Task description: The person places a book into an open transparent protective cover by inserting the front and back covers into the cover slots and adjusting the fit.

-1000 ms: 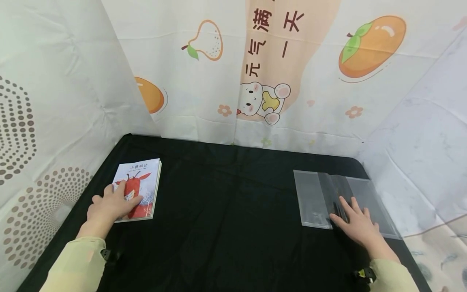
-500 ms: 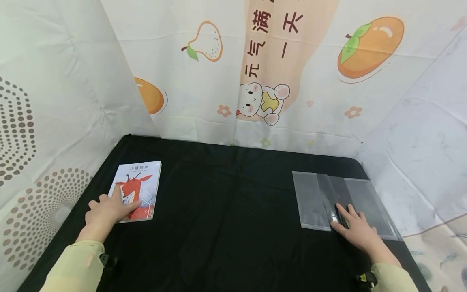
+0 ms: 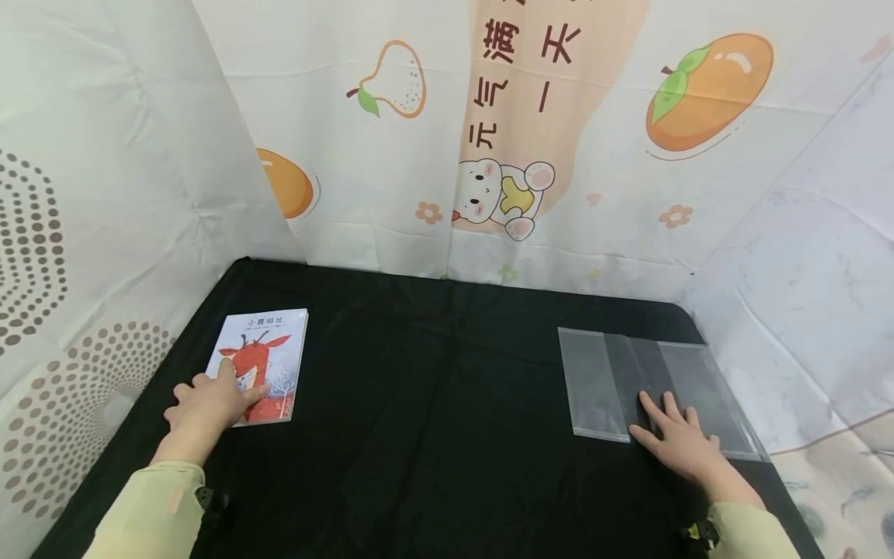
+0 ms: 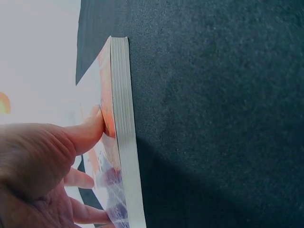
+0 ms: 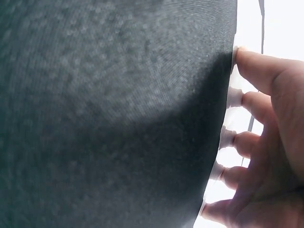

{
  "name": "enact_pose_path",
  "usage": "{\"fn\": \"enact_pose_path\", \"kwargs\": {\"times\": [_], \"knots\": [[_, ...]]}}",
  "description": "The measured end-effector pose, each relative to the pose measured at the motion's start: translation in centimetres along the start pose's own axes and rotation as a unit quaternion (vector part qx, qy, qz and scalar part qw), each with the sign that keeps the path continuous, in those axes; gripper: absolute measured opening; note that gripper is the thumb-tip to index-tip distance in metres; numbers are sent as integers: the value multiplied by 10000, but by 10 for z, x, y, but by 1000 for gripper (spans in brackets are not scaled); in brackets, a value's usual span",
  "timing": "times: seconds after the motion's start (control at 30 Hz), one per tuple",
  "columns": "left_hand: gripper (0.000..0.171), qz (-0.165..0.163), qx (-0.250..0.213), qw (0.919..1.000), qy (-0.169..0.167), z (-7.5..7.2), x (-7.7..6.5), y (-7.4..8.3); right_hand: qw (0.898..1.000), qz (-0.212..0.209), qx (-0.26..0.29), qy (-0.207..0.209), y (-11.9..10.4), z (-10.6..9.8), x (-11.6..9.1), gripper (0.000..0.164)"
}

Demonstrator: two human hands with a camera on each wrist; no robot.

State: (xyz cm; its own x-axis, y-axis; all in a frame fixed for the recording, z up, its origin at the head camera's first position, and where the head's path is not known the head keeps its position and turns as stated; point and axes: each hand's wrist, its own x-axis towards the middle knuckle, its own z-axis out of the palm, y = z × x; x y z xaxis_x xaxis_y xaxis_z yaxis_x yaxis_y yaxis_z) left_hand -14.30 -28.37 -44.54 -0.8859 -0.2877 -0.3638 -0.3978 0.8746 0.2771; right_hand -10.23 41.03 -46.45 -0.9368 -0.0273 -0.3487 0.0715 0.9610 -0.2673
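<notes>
A picture book (image 3: 279,357) with a red deer on its cover lies flat at the left of the black tabletop. My left hand (image 3: 208,404) rests on its lower left part with the fingers spread. In the left wrist view the thumb (image 4: 88,133) touches the cover near the thick page edge (image 4: 124,95). At the right lies a clear plastic book cover (image 3: 590,380), spread flat. My right hand (image 3: 684,442) rests on its front middle part, fingers spread. In the right wrist view the fingertips (image 5: 233,176) touch the plastic, which shows only as a thin bright strip.
The black cloth (image 3: 433,404) stretches between the book and the plastic cover. A printed white curtain (image 3: 391,178) hangs behind the table. White cloth walls stand at the left (image 3: 161,194) and right (image 3: 803,310) sides.
The left hand has shifted slightly down and left on the book, uncovering more of the deer. The right hand has slid a little toward me on the plastic, whose middle now lies flatter.
</notes>
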Motion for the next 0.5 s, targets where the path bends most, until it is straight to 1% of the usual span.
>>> {"fn": "enact_pose_path", "kwargs": {"times": [0.17,0.3,0.5], "knots": [[109,-12,-42,10000,35,1,1,0,10000,19,-11,-92,2,-1,2,91],[113,-56,-93,9999,105,0,2,1,9999,42,-30,-152,4,-1,3,91],[119,-9,-21,9997,258,-2,4,1,9998,38,-58,-160,3,-1,3,92]]}}
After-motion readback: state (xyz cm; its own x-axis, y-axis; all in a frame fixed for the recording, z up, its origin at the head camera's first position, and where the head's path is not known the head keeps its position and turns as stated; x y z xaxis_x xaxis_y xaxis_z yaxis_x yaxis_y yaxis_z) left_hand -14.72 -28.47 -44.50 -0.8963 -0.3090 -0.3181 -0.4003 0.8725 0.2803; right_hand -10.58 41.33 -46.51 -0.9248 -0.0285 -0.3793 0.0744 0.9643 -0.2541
